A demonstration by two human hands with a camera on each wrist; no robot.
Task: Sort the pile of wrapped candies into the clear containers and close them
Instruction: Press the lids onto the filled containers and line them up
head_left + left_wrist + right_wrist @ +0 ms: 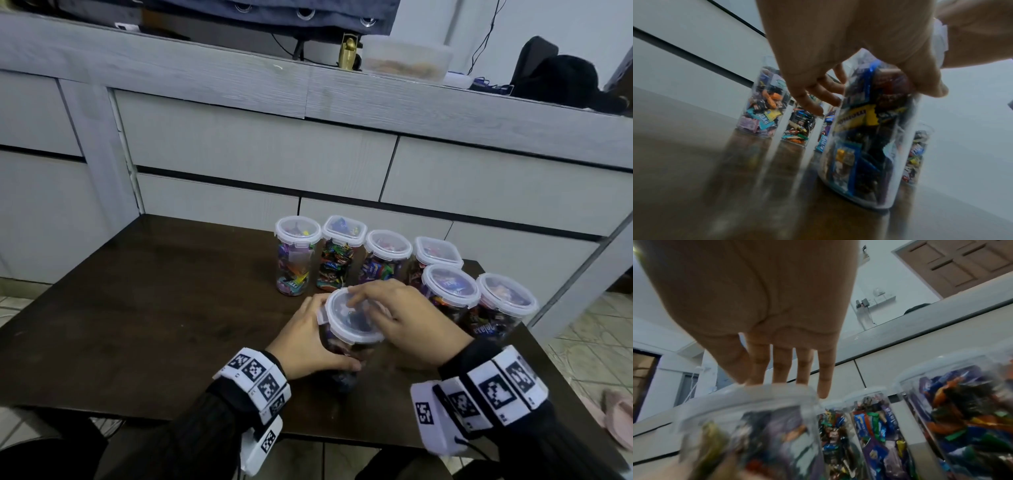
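Observation:
A clear round container (346,339) packed with wrapped candies stands at the front of the dark table (154,308), its white lid (352,320) on top. My left hand (305,337) grips its body from the left, fingers (818,99) curled round the back and thumb at the front. My right hand (397,310) lies over the lid, with straight fingers (781,366) pressing its far rim (748,395). In the left wrist view the container (869,138) fills the middle. A lid latch sticks out on the left side.
Several lidded, candy-filled containers stand behind and to the right, from the far left one (297,255) to the near right one (507,306). A grey drawer cabinet (260,147) backs the table. The table's left half is bare wood. Pink slippers (616,421) lie on the floor.

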